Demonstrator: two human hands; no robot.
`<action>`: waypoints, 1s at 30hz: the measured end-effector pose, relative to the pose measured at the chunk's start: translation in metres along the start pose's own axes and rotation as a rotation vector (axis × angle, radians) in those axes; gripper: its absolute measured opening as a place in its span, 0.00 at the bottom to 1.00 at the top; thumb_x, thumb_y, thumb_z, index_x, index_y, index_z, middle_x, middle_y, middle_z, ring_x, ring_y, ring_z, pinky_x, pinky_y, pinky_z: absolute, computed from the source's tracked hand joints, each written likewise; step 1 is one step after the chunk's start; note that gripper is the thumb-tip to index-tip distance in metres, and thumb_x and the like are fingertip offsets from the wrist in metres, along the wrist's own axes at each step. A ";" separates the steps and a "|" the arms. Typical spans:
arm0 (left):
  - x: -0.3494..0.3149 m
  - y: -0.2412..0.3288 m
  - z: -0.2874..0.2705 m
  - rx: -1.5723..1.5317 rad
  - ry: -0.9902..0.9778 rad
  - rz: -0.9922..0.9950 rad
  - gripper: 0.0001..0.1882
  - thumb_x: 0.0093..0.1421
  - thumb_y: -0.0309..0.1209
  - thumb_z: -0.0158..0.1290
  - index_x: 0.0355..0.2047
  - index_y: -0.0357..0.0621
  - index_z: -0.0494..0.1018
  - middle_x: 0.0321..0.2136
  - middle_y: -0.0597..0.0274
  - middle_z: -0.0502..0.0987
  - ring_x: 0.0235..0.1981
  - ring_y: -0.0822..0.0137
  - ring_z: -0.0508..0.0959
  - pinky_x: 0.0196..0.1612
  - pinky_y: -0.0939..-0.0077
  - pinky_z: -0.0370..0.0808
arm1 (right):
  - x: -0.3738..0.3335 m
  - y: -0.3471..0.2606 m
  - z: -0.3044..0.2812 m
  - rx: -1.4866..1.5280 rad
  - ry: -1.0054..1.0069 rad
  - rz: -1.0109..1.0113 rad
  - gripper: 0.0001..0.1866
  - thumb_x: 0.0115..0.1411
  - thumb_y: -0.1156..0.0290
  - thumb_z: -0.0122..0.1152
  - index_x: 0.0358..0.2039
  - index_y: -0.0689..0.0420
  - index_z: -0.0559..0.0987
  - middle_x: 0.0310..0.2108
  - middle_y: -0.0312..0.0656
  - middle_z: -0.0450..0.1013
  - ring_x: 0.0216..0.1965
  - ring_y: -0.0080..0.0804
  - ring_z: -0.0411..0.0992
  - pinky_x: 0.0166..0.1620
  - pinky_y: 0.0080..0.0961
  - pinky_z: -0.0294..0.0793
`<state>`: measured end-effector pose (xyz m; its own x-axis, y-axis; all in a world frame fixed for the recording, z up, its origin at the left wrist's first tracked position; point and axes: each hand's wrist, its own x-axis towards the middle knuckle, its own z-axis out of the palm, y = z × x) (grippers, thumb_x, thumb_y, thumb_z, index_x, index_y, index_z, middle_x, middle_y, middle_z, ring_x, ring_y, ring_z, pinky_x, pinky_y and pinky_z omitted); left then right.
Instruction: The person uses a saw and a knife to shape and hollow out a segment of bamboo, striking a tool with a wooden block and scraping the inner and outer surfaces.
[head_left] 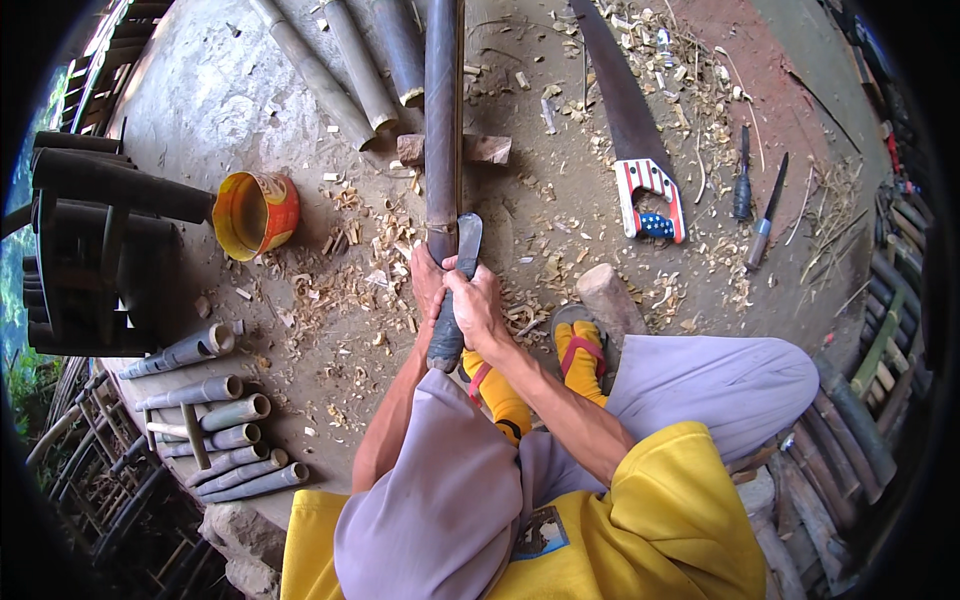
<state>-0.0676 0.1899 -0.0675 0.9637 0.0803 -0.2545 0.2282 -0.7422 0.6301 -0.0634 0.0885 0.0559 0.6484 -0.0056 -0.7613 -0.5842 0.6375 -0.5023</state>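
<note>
A long dark bamboo pole (441, 130) runs from the top edge toward me, its near part across a wooden block (487, 150). My left hand (427, 283) is closed around the pole's near end. Close against it, my right hand (474, 305) grips a knife (469, 240), fingers wrapped round its dark handle. The short, broad blade points away from me, alongside the pole. Below my hands, a thick dark wrapped piece (445, 343) reaches my raised knee; it appears to be the handle's rear, but my hands hide the join.
An orange-yellow tin (262, 214) lies tipped at left, near a dark bench (110, 240). Cut bamboo pieces (235, 440) lie lower left. At right are a handsaw (640, 150), a chisel-like tool (742, 185) and a slim knife (767, 215). Shavings (350, 290) litter the ground.
</note>
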 end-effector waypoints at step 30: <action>0.004 0.027 -0.003 0.090 0.001 0.248 0.13 0.55 0.36 0.50 0.34 0.40 0.65 0.29 0.54 0.66 0.34 0.53 0.69 0.38 0.61 0.67 | 0.051 -0.038 0.004 -0.183 0.002 -0.260 0.12 0.57 0.77 0.45 0.41 0.65 0.66 0.14 0.43 0.67 0.11 0.30 0.67 0.15 0.28 0.70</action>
<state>-0.0572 0.1720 -0.0494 0.9889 -0.1103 -0.0997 -0.0278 -0.7957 0.6051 -0.0063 0.0672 0.0383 0.7869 -0.1517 -0.5981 -0.4769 0.4655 -0.7456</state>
